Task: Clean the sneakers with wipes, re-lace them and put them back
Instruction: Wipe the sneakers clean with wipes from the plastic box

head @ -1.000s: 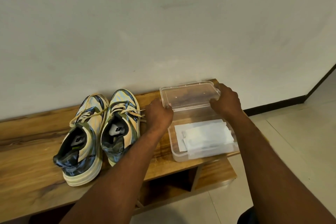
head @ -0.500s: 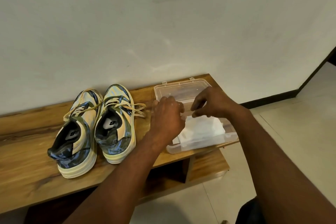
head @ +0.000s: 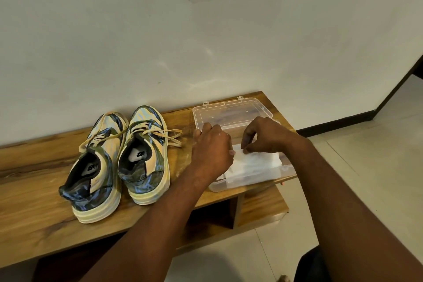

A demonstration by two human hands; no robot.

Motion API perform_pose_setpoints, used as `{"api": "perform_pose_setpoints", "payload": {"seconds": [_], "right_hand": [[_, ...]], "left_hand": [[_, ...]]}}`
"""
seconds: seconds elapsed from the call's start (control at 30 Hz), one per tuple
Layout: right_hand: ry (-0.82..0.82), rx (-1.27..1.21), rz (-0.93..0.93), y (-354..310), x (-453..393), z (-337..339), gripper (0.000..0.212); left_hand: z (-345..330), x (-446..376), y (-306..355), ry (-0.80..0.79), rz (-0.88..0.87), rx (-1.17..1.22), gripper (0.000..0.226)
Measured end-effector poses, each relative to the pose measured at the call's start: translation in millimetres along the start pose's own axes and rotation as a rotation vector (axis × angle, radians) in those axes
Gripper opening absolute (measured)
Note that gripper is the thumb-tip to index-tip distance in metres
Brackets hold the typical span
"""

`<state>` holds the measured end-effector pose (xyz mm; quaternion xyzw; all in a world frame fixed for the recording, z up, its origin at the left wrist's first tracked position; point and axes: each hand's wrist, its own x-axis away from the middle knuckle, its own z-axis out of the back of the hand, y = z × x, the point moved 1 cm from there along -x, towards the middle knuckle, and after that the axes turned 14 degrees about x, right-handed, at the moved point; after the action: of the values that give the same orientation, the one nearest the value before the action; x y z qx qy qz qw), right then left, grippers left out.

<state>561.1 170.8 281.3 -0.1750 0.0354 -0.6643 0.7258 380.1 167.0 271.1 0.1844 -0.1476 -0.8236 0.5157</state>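
Head view: the stack of white folded wipes [head: 254, 162] lies long axis left-right in the clear plastic box [head: 287, 170] on the wooden worktop [head: 34, 190]. The right hand [head: 263, 136] pinches its top-left corner; the left hand [head: 211, 153], fingers curled, rests beside that corner, its grip hidden. The pair of blue-and-cream laced sneakers [head: 119, 162] stands well left.

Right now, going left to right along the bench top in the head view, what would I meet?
Left sneaker → right sneaker → left hand → right hand, whose fingers pinch a wipe in the open clear box.
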Motion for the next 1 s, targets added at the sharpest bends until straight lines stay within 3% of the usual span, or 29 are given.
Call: {"api": "perform_pose_setpoints", "payload": {"seconds": [0.23,0.47,0.6,0.73,0.87,1.0], "right_hand": [[0.134,-0.037,-0.006,3.7,2.4,2.6,0.008],[0.304,-0.275,0.057,-5.1,3.7,14.6,0.01],[0.359,-0.428,0.042,-7.2,3.2,19.5,0.008],[0.397,-0.572,0.056,-10.2,4.1,25.1,0.005],[0.398,-0.715,0.069,-22.6,7.4,31.1,0.011],[0.378,-0.892,0.153,-47.1,9.8,41.2,0.004]], "left_hand": [[2.0,-1.2,-3.1,0.024,0.012,0.132,0.013],[15.6,-5.0,-6.7,0.088,0.02,0.343,0.011],[25.3,-9.9,-9.8,0.124,0.083,0.589,0.022],[40.6,-11.6,-12.6,0.057,0.235,0.981,0.052],[58.4,-11.3,-18.4,0.008,0.281,1.205,0.016],[86.3,-7.4,-23.2,0.059,0.252,1.264,0.012]]}}
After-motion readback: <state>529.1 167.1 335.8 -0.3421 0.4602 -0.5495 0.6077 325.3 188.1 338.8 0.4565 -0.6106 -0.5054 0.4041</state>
